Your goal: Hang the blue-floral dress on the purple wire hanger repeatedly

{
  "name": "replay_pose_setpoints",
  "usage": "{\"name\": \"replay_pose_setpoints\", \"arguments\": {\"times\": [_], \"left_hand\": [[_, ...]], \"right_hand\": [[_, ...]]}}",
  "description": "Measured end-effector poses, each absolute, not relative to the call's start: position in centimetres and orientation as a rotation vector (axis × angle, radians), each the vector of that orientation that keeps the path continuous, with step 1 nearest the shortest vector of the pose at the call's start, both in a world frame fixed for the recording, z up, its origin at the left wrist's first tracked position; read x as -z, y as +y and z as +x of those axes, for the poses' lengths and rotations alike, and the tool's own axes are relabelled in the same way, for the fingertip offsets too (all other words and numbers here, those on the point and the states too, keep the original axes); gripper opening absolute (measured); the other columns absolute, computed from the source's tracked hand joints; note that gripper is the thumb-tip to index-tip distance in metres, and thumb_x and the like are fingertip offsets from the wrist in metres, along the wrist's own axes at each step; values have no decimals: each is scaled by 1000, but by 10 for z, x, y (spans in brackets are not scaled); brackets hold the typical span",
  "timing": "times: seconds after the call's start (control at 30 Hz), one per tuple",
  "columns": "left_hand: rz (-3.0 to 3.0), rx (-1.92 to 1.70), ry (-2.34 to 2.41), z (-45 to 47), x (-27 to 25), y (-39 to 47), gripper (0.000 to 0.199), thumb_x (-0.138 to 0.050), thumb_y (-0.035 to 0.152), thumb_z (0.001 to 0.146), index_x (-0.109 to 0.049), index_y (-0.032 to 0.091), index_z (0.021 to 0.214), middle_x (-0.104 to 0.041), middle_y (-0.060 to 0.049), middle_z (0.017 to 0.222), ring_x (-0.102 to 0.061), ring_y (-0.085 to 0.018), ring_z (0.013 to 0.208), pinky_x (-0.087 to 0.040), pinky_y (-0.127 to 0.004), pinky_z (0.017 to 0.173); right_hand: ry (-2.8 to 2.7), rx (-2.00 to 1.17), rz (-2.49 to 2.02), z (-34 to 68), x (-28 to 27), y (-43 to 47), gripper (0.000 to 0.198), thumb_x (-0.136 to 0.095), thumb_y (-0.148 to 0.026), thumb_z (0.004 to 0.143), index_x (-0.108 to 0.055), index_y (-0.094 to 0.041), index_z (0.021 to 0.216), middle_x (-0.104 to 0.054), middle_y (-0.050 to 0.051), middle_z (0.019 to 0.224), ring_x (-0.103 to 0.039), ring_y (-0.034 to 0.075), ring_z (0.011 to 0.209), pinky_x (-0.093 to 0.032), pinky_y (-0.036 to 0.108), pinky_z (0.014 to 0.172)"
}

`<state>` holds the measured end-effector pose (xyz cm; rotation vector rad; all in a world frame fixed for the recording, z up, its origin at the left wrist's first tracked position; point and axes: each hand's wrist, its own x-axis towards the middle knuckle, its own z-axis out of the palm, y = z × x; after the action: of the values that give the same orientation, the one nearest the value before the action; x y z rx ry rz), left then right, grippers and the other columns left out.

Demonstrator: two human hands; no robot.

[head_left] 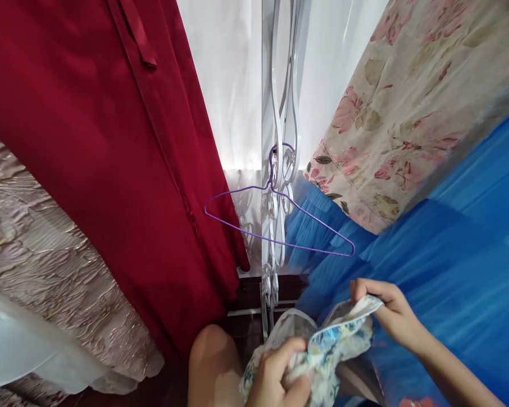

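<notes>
Facing a long red garment (123,169) down the left and, opposite at right, a full blue garment (453,254) of gauzy cloth, partly overlapped by a pale garment (407,130) printed with pink flowers. Looking past these to a white cloth (224,85) behind, and at far left to a textured beige fabric (38,243) with a faint sheen. Straight ahead, facing a white rack (267,73) with curled bars. Showing a bare knee (214,367) near the bottom. Holding a sheer, blue-patterned piece of clothing (331,350) low in front, below and apart from a purple hanger (309,248) hooked on the rack. Gripping its bunched cloth between thumb and fingers of left hand (277,373); pinching its trimmed edge between thumb and curled fingers of right hand (392,311).
</notes>
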<state>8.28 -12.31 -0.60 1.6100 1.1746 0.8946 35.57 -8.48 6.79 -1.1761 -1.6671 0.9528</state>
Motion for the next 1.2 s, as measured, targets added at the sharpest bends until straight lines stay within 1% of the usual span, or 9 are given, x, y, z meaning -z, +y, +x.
{"name": "replay_pose_setpoints", "arguments": {"times": [0.07, 0.2, 0.37, 0.47, 0.6, 0.73, 0.93, 1.1, 1.2], "left_hand": [[1737, -894, 1137, 84, 4, -112, 39, -57, 8, 70, -69, 26, 103, -68, -1, 95, -62, -19, 89, -46, -25, 83], [1825, -859, 1039, 89, 0, -97, 17, -54, 5, 76, -58, 20, 82, -61, 0, 84, -58, -15, 80, -43, -22, 74], [1800, -1064, 913, 93, -4, -97, 7, -55, 21, 90, -61, 19, 88, -61, -4, 88, -59, -17, 83, -46, -24, 79], [1523, -1156, 1081, 91, -6, -101, 24, -62, 41, 89, -66, 18, 95, -66, -7, 96, -63, -23, 94, -49, -28, 85], [1056, -1229, 1162, 91, -21, -113, 64, -71, 62, 76, -65, 17, 121, -65, -12, 128, -55, -34, 124, -45, -36, 104], [1005, -1203, 953, 92, -42, -121, 69, -76, 59, 73, -64, 21, 129, -61, -8, 137, -49, -36, 132, -39, -39, 112], [944, -1029, 823, 72, -37, -114, 85, -83, 50, 68, -52, 24, 143, -51, -10, 148, -42, -34, 139, -34, -43, 116], [964, -1060, 1032, 22, -17, -78, 69, -76, 56, 73, -60, 22, 131, -63, -10, 132, -59, -32, 121, -49, -38, 100], [1251, -997, 1221, -12, -23, -42, 52, -73, 56, 71, -71, 16, 104, -71, -10, 111, -63, -31, 107, -52, -34, 88]], "right_hand": [[-1602, -899, -1135, 364, -78, -85, 25, -52, -24, 87, -48, -20, 63, -46, -3, 59, -40, 13, 55, -31, 27, 53], [-1506, -756, -1087, 379, -104, -66, 28, -55, -24, 84, -49, -20, 57, -42, -2, 55, -35, 13, 52, -28, 27, 51], [-1538, -540, -1027, 381, -143, -23, 11, -60, -17, 77, -65, -21, 68, -62, 1, 66, -55, 17, 62, -41, 28, 58], [-1517, -672, -958, 368, -164, -1, 6, -69, -24, 76, -70, -23, 82, -71, 3, 78, -64, 20, 70, -48, 30, 65], [-1376, -957, -917, 342, -174, 24, 23, -77, -29, 70, -68, -24, 91, -70, 1, 75, -62, 17, 59, -48, 27, 55], [-1356, -1228, -947, 320, -170, 42, 35, -77, -32, 72, -65, -21, 103, -72, 4, 87, -65, 16, 65, -50, 25, 58], [-1354, -1415, -873, 307, -155, 47, 25, -76, -28, 73, -64, -19, 93, -65, -2, 63, -62, 16, 55, -47, 25, 54], [-1420, -1356, -942, 320, -169, 43, 18, -76, -28, 70, -63, -17, 76, -65, -1, 63, -54, 11, 50, -38, 21, 48], [-1522, -1371, -986, 332, -187, 44, 20, -76, -27, 71, -59, -16, 66, -55, -3, 55, -43, 7, 44, -28, 20, 43]]}}
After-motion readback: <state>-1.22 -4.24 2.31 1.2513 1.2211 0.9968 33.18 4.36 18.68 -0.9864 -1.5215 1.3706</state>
